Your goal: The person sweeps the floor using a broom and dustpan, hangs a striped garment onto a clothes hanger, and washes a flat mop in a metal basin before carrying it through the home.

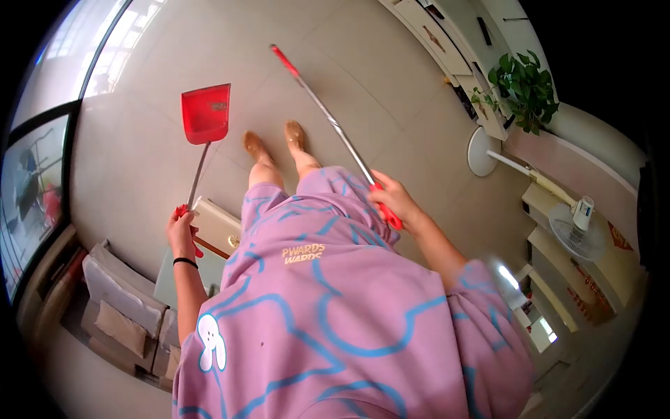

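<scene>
A red dustpan [206, 115] with a long grey handle is at the left, its pan out over the tiled floor. My left hand [181, 227] is closed round the red grip at the handle's near end. On the other side, my right hand [393, 201] grips the red end of a long silver pole [336, 127]. The pole slants up and left to a red far end above the floor. No broom head shows on it. My two feet in tan shoes stand between the dustpan and the pole.
Beige floor tiles [363, 63] spread ahead. A white cabinet [440, 35] and a green plant [525, 89] are at the upper right, a standing fan [578, 230] below them. Glass doors [38, 167] and a grey sofa [122, 293] line the left. A low table [218, 227] is beside my left hand.
</scene>
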`<act>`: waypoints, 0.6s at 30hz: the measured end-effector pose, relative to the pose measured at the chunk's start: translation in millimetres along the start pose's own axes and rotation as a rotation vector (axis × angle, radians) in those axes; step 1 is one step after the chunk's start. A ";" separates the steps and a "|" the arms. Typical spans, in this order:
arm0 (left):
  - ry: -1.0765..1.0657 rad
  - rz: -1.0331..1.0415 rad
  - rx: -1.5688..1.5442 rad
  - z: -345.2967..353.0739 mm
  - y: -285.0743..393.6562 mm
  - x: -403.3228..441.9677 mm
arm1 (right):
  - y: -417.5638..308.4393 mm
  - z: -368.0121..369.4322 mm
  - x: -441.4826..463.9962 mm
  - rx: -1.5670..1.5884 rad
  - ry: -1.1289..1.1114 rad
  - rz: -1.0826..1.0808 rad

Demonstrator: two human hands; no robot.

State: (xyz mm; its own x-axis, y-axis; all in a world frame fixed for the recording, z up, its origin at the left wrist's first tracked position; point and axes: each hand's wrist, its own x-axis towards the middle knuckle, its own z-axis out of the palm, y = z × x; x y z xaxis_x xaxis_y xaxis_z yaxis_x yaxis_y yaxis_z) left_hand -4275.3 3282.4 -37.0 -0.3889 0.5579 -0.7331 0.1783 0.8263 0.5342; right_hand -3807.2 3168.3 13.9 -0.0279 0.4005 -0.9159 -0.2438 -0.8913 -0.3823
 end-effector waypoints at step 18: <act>-0.171 0.040 0.363 -17.4 79.2 187.8 | -58.2 103.1 104.6 0.506 0.308 0.124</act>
State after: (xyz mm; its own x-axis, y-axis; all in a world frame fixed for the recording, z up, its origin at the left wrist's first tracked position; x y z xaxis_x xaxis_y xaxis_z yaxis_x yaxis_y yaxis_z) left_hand -4350.0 3451.3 -125.0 -0.2249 0.5695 -0.7906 0.5093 0.7604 0.4029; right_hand -3895.9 3284.0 -47.0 0.1776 0.1528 -0.9722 -0.6897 -0.6853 -0.2337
